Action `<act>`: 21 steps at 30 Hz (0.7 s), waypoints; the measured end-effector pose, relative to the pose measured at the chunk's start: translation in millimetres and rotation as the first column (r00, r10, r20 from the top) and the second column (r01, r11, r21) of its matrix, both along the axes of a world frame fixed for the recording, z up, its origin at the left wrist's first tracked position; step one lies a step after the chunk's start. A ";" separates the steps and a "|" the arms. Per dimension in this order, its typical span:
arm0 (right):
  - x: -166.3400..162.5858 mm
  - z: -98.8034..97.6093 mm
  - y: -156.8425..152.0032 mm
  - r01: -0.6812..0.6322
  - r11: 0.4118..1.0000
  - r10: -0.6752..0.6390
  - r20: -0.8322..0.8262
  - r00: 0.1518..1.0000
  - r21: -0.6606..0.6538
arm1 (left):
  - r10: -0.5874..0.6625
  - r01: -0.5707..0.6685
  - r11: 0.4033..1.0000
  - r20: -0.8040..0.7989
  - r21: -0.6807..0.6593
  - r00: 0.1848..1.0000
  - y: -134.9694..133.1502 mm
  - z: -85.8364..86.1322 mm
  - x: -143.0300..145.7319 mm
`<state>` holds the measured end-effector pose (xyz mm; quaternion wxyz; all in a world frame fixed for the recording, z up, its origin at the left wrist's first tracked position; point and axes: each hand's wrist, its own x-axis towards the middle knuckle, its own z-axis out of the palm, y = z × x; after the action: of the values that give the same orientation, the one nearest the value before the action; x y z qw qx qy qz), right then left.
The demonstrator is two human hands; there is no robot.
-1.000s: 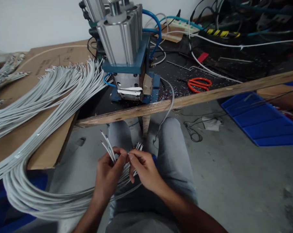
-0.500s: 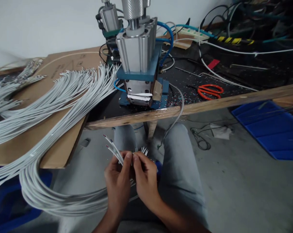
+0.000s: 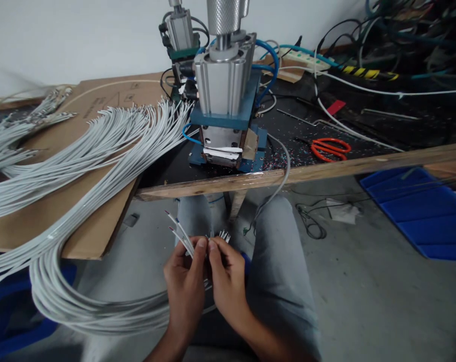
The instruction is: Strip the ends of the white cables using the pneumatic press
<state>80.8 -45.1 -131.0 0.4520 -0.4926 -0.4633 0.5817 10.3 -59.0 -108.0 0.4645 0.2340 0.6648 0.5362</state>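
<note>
My left hand (image 3: 185, 281) is closed on a few white cables (image 3: 178, 232) whose stripped ends stick up to the left. My right hand (image 3: 228, 279) pinches a bundle of white cable ends (image 3: 223, 235) right beside it, thumbs almost touching. Both hands sit over my lap, below the bench edge. The cables loop down to the left into a thick white cable bundle (image 3: 73, 306). A pneumatic press machine (image 3: 226, 95) stands on the bench straight ahead of the hands.
Many white cables (image 3: 80, 151) fan over a cardboard sheet (image 3: 95, 236) on the left. Orange scissors (image 3: 329, 149) lie on the black bench top (image 3: 364, 136). A wooden bench edge (image 3: 326, 171) crosses the view. Blue trays (image 3: 416, 211) lie on the floor, right. Tangled cords fill the back right.
My hands have drawn closer together, thumbs now nearly meeting over the cable ends. The view has tilted up a little, showing more of the machine.
</note>
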 end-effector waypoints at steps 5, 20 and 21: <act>-0.6 -3.3 0.1 -0.014 0.999 0.014 -0.007 1.000 -0.030 | 0.002 -0.002 1.000 0.046 0.012 0.999 -0.5 -3.6 1.1; 63.0 0.3 37.0 -0.803 0.587 0.669 0.497 0.553 0.105 | -0.827 0.802 0.517 -0.415 -0.299 0.378 28.3 32.1 -61.7; 62.6 -1.0 36.1 -0.786 0.610 0.649 0.504 0.570 0.102 | -0.825 0.795 0.520 -0.424 -0.311 0.373 29.7 31.3 -62.4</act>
<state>143.4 -9.0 -132.0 0.1342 -0.2907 -0.7959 0.5138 -52.2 -29.3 -76.7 0.4723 0.6523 0.5772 0.1352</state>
